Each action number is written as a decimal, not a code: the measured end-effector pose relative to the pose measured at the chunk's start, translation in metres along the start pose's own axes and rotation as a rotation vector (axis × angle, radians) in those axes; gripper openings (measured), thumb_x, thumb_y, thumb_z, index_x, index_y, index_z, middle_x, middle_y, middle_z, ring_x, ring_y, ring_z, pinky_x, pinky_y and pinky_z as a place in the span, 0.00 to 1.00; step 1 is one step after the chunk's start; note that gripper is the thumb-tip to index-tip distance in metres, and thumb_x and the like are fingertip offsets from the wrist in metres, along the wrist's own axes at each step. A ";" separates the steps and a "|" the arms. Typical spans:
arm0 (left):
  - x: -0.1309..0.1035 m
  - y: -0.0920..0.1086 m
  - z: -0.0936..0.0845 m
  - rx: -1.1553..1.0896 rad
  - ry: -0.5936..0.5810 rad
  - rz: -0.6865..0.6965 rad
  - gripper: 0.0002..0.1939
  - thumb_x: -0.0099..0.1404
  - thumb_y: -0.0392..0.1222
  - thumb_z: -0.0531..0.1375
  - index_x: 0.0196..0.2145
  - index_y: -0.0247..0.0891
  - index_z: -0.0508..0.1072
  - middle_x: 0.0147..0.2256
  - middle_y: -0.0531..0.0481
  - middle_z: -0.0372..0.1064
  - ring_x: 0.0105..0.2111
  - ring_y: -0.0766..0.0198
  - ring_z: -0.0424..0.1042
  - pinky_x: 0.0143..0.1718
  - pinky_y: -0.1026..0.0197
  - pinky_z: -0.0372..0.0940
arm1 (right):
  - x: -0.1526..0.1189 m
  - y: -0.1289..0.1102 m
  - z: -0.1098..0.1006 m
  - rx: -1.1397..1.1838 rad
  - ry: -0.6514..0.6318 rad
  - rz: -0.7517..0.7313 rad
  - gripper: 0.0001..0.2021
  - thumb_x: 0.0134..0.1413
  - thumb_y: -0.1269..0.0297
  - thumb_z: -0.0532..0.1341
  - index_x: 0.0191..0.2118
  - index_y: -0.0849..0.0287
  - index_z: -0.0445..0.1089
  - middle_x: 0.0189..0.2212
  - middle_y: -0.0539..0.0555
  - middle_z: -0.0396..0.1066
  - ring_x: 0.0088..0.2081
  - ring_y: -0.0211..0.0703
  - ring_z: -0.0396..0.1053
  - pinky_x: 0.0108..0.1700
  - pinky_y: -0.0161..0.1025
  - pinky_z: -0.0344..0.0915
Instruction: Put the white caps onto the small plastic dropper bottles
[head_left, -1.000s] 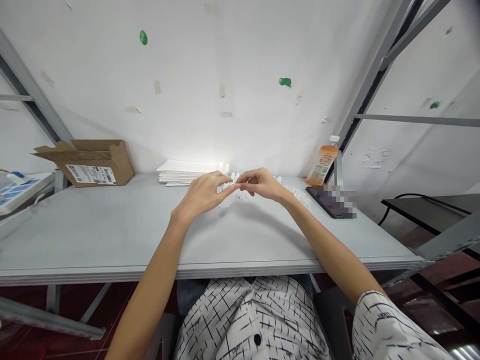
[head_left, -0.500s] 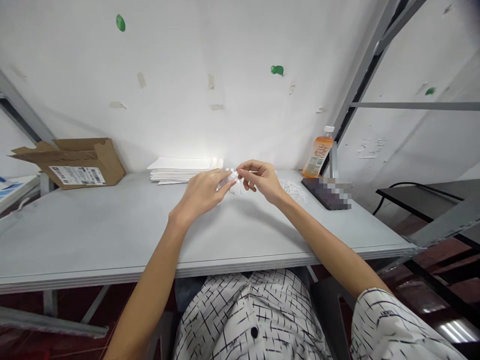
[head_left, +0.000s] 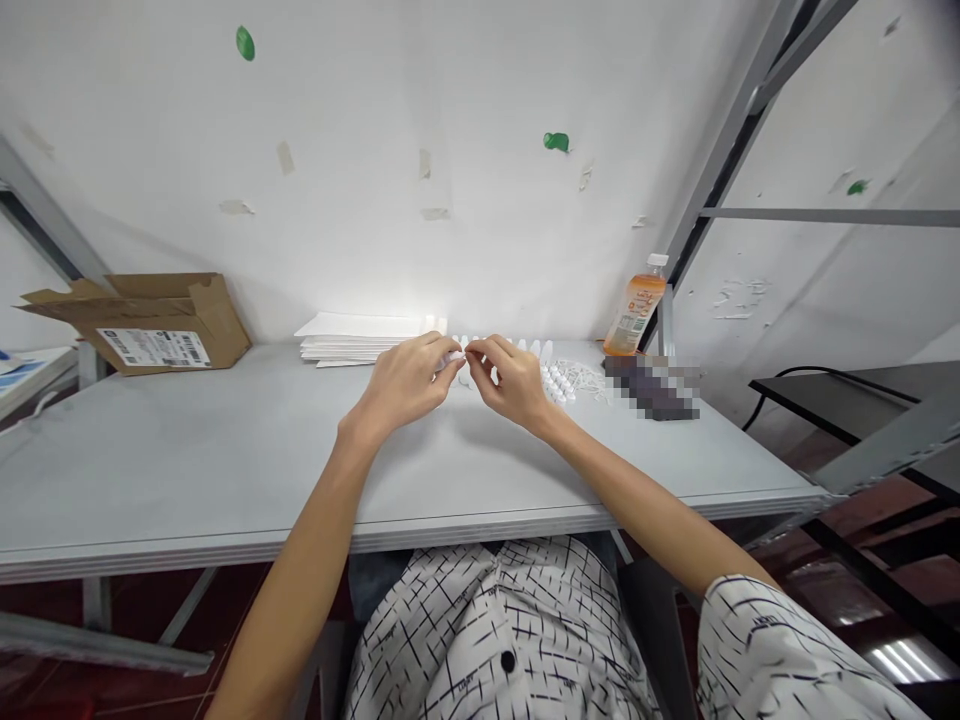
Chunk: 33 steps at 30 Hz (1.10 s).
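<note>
My left hand (head_left: 411, 374) is closed round a small white plastic piece (head_left: 453, 357), pinched between thumb and fingers above the table. Close by on the right, my right hand (head_left: 511, 382) has thumb and forefinger pressed together at the piece's end. Whatever those fingertips grip is too small to make out. Behind the right hand stands a row of small white pointed plastic pieces (head_left: 534, 348). Beside it lie several small white cap-like parts (head_left: 558, 384) and a heap of thin white strips (head_left: 591, 378).
A stack of white sheets or flat cartons (head_left: 360, 340) lies by the wall. An open cardboard box (head_left: 165, 325) sits at the left of the grey table (head_left: 225, 460). On the right are an orange drink bottle (head_left: 636, 310) and a dark, blurred flat object (head_left: 654, 390).
My right hand has moved slightly left and down, and its fingertips now meet at the white piece. More of the white parts behind it show. My left hand stays nearly still.
</note>
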<state>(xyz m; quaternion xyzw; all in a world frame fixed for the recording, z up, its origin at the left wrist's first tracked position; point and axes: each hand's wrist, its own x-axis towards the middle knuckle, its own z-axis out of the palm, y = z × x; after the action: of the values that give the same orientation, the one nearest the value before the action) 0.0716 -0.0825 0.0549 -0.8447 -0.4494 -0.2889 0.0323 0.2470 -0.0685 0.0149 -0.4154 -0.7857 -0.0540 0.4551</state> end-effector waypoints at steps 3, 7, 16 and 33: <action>0.000 0.001 0.001 0.004 0.001 0.033 0.15 0.73 0.46 0.51 0.43 0.40 0.75 0.42 0.47 0.76 0.35 0.58 0.72 0.33 0.58 0.59 | 0.000 0.001 0.001 -0.141 -0.029 -0.026 0.11 0.64 0.68 0.51 0.39 0.58 0.70 0.34 0.55 0.74 0.28 0.37 0.68 0.30 0.36 0.55; 0.000 0.001 0.001 0.016 -0.007 0.073 0.15 0.73 0.44 0.49 0.42 0.39 0.76 0.41 0.47 0.76 0.36 0.57 0.72 0.32 0.58 0.58 | 0.003 0.005 0.003 -0.246 -0.044 -0.049 0.11 0.62 0.68 0.51 0.37 0.59 0.70 0.33 0.54 0.75 0.26 0.36 0.68 0.28 0.36 0.52; 0.000 0.002 0.003 0.115 0.068 0.087 0.16 0.73 0.43 0.50 0.39 0.37 0.77 0.34 0.48 0.74 0.29 0.61 0.69 0.26 0.59 0.51 | 0.010 0.014 0.012 -0.260 0.150 -0.175 0.07 0.58 0.70 0.53 0.31 0.59 0.67 0.27 0.50 0.72 0.22 0.31 0.63 0.24 0.32 0.50; 0.000 -0.001 -0.001 0.020 0.108 0.038 0.19 0.75 0.51 0.49 0.46 0.40 0.76 0.35 0.49 0.76 0.30 0.61 0.71 0.30 0.60 0.55 | 0.008 0.020 0.003 0.056 0.186 -0.130 0.07 0.57 0.70 0.54 0.27 0.57 0.61 0.25 0.50 0.68 0.21 0.32 0.62 0.26 0.33 0.56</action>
<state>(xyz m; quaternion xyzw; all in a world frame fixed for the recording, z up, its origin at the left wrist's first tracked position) 0.0702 -0.0820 0.0550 -0.8360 -0.4337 -0.3289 0.0704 0.2570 -0.0491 0.0130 -0.3438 -0.7665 -0.0999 0.5332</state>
